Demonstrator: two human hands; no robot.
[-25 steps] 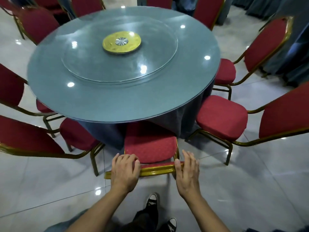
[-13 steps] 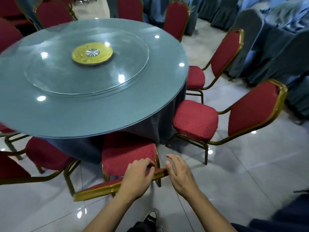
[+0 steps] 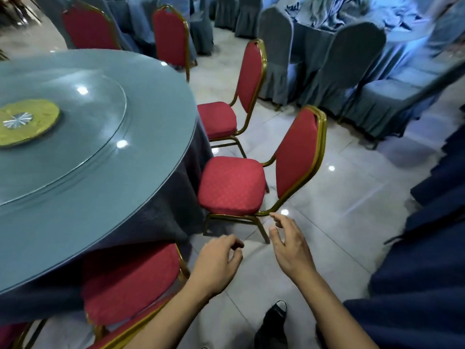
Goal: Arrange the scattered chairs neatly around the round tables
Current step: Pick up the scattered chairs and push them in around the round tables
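A round table (image 3: pixel 75 197) with a glass top and dark skirt fills the left. A red chair with a gold frame (image 3: pixel 130 278) sits tucked under its near edge, below my left forearm. Another red chair (image 3: pixel 231 185) stands to the right of the table, seat toward it and backrest angled outward. My left hand (image 3: pixel 216 265) hovers in the air with fingers loosely curled, holding nothing. My right hand (image 3: pixel 289 245) is spread and empty, its fingertips just short of that chair's rear frame corner. A third red chair (image 3: pixel 219 119) stands farther back.
Two more red chairs (image 3: pixel 171 36) stand at the table's far side. Grey-covered chairs (image 3: pixel 352 71) and a neighbouring draped table crowd the upper right. Dark blue fabric (image 3: pixel 427 273) lines the right edge. My shoe (image 3: pixel 274 321) is on the tiled floor.
Both hands have let go of the tucked chair's backrest and moved right, toward the angled chair. The view has swung right with them.
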